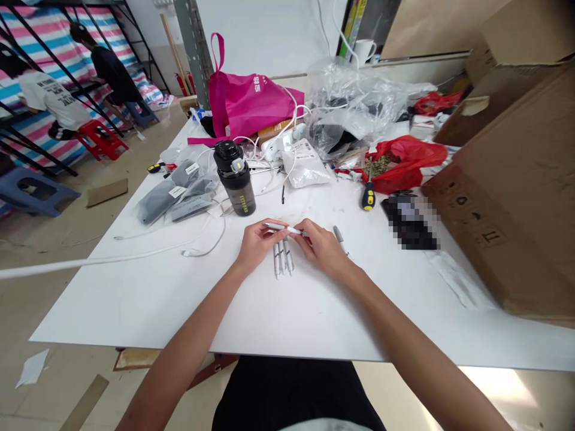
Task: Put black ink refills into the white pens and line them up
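One grey-and-white pen [275, 227] is held crosswise just above the white table [179, 305]. The left hand [256, 244] has thumb and fingers pinched on the grey part, and the right hand [322, 246] is pinching the white end, so yeah, both are on it. Right under them there's a little row of pens [283, 263] lying side by side. Some grey piece [338, 234] lies just beside the right hand, can't tell if it's a whole pen. Black bottle [236, 185] stands past the left hand, yellow-and-black screwdriver [368, 199] lies farther right.
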Demonstrator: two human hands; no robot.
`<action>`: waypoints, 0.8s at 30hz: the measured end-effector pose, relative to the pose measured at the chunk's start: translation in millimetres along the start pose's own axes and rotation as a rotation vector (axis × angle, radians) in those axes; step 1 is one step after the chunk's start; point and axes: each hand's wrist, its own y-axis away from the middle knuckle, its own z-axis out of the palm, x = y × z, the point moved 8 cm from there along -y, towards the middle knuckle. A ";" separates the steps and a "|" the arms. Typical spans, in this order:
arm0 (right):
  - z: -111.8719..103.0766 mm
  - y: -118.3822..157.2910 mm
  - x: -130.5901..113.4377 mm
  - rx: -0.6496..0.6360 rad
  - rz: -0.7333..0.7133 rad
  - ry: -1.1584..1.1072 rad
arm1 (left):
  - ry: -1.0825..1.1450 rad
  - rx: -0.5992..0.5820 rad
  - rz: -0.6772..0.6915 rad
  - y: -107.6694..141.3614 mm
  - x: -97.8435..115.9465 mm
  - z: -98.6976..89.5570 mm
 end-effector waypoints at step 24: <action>-6.0 -2.0 -0.9 -0.008 0.046 -0.110 | 0.093 -0.010 -0.034 -3.1 -10.4 -1.2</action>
